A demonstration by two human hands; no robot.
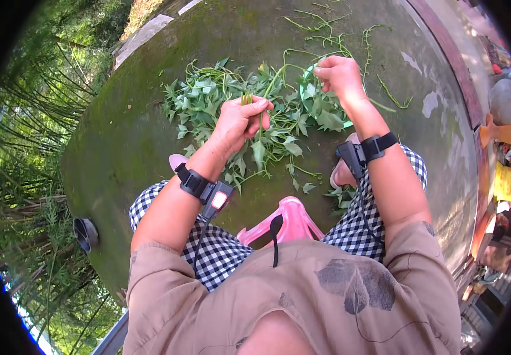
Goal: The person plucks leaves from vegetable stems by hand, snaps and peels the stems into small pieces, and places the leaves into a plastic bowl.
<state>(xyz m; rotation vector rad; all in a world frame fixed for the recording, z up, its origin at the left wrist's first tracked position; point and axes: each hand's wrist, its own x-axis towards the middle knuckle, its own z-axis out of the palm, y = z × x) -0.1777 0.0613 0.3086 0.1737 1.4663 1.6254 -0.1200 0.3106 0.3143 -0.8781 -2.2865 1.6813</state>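
Note:
My left hand (245, 121) is closed around a small bunch of green stems (246, 99), their cut ends poking up above the thumb. A longer leafy stem (276, 83) slants up from the same hand. To the right, my right hand (341, 78) is pinched, thumb against fingers; whatever is between the fingertips is too small to make out. Beneath both hands a heap of leafy green vines (202, 97) lies on the ground. Under my right hand, a light green round rim (349, 124) shows, partly covered by leaves.
Stripped vine stems (326, 35) lie scattered beyond my right hand on the mossy concrete ground (125, 136). A pink plastic stool (291, 213) stands between my knees. A dark pot (85, 234) lies at the left edge near bamboo. Assorted clutter, including a yellow bag (507, 180), lines the right.

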